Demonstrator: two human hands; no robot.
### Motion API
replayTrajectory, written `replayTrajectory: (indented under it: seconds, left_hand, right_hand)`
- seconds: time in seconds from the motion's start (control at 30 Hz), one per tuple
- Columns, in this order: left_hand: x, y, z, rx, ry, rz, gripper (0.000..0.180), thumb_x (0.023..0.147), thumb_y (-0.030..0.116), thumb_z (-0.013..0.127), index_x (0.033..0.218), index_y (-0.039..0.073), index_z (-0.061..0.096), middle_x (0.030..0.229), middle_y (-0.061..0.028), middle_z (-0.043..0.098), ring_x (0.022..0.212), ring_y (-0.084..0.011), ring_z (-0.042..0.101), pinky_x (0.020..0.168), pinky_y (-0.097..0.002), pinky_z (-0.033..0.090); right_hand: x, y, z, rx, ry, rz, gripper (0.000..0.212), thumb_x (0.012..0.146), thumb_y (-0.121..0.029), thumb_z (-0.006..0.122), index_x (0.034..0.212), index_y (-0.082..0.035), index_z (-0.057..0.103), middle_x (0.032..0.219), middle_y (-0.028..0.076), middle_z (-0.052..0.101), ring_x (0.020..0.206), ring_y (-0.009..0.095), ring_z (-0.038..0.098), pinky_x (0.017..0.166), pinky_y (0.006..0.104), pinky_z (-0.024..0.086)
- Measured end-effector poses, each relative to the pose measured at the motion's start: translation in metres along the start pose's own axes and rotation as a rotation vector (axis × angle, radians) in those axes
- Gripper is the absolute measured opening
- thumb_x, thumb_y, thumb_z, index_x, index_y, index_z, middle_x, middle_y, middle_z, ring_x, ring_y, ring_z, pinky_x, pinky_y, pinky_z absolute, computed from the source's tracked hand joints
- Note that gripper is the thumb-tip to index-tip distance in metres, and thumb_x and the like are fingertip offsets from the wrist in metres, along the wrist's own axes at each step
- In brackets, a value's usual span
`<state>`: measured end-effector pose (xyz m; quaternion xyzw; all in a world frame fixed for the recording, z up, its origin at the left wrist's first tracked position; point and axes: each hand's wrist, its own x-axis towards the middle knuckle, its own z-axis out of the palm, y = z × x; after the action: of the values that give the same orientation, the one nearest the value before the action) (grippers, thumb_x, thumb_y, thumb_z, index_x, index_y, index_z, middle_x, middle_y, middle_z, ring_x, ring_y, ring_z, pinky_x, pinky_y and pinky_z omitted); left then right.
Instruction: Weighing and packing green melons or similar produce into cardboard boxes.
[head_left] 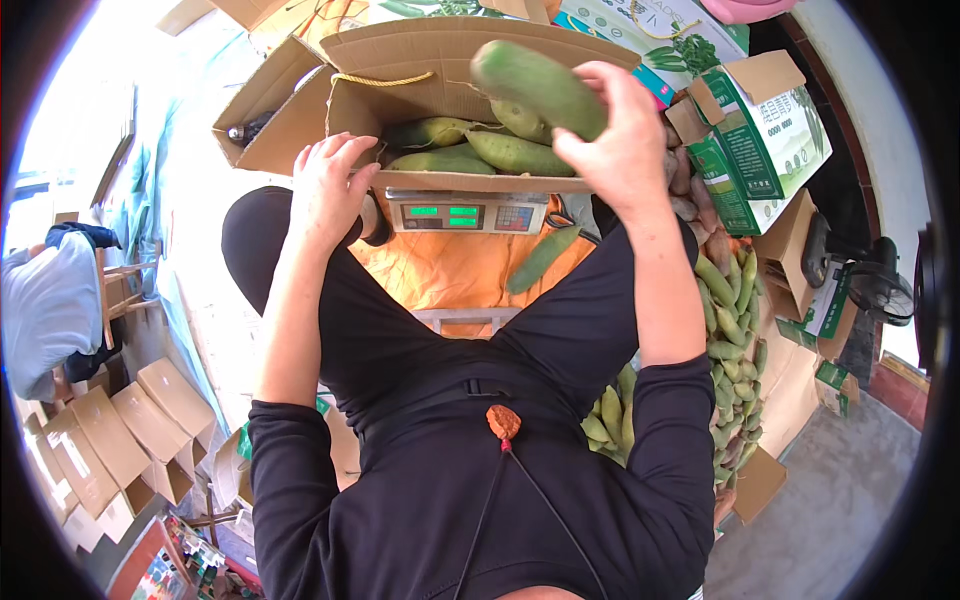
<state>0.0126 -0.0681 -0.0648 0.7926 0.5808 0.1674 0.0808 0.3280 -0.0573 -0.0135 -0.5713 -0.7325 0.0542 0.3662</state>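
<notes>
Right hand point(618, 140) grips green fruit point(538, 88) over carton point(420, 60); scale point(468, 212) beneath.

One view only: a wide fisheye camera worn on the person's head, looking steeply down over the chest and knees. It sits close to the body; both forearms enter from the lower part of the frame and reach up toward the cardboard box point(440, 60) resting on the weighing scale point(466, 212) near the top centre. Straight edges bow toward the dark circular rim. The floor spreads to left and right. No second view is supplied for overlap.
</notes>
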Motion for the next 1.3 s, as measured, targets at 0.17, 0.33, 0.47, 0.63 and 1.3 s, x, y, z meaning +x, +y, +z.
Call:
replayTrajectory:
  seconds: [0.17,0.33,0.47,0.63,1.3]
  left_hand:
    - [-0.002,0.0,0.002,-0.007,0.035,0.019,0.031,0.083,0.02,0.066,0.113,0.011,0.063,0.116,-0.0136,0.061,0.114,-0.0307,0.055,0.103,-0.0453,0.035]
    - [0.002,0.002,0.003,-0.002,0.058,0.004,0.033,0.082,0.017,0.067,0.114,0.011,0.063,0.116,-0.0129,0.061,0.117,-0.0317,0.053,0.102,-0.0454,0.036]
    - [0.005,0.007,-0.006,-0.056,0.123,0.0,0.039,0.079,0.011,0.069,0.118,0.009,0.06,0.117,-0.0119,0.059,0.122,-0.0333,0.049,0.102,-0.0449,0.038]
    - [0.012,0.016,0.0,-0.063,0.171,-0.042,0.05,0.078,0.007,0.07,0.125,0.008,0.054,0.124,-0.0135,0.054,0.125,-0.0351,0.045,0.103,-0.0443,0.038]
    - [0.082,-0.042,-0.046,-0.037,-0.394,-0.458,0.059,0.082,0.042,0.068,0.122,0.001,0.054,0.116,-0.0199,0.061,0.113,-0.0309,0.057,0.093,-0.0417,0.045]
  right_hand:
    - [-0.01,0.032,-0.053,0.022,0.182,0.217,0.055,0.063,-0.011,0.076,0.114,-0.008,0.056,0.105,0.009,0.061,0.099,0.023,0.059,0.087,0.0343,0.048]
    - [-0.065,0.115,-0.086,0.11,0.368,0.546,0.059,0.069,-0.011,0.078,0.118,0.002,0.05,0.11,0.013,0.059,0.098,0.02,0.057,0.086,0.0335,0.048]
    - [-0.159,0.194,-0.063,0.245,0.376,0.828,0.06,0.069,-0.007,0.076,0.12,0.003,0.047,0.11,0.013,0.058,0.097,0.019,0.056,0.085,0.0324,0.047]
    - [-0.324,0.258,0.01,0.374,0.198,1.192,0.037,0.072,-0.01,0.073,0.103,0.0,0.055,0.093,0.007,0.059,0.081,0.019,0.058,0.073,0.0309,0.05]
    - [-0.07,0.161,-0.058,0.234,-0.213,0.919,0.036,0.088,-0.039,0.063,0.083,-0.003,0.065,0.071,0.001,0.06,0.062,0.009,0.054,0.053,0.0255,0.042]
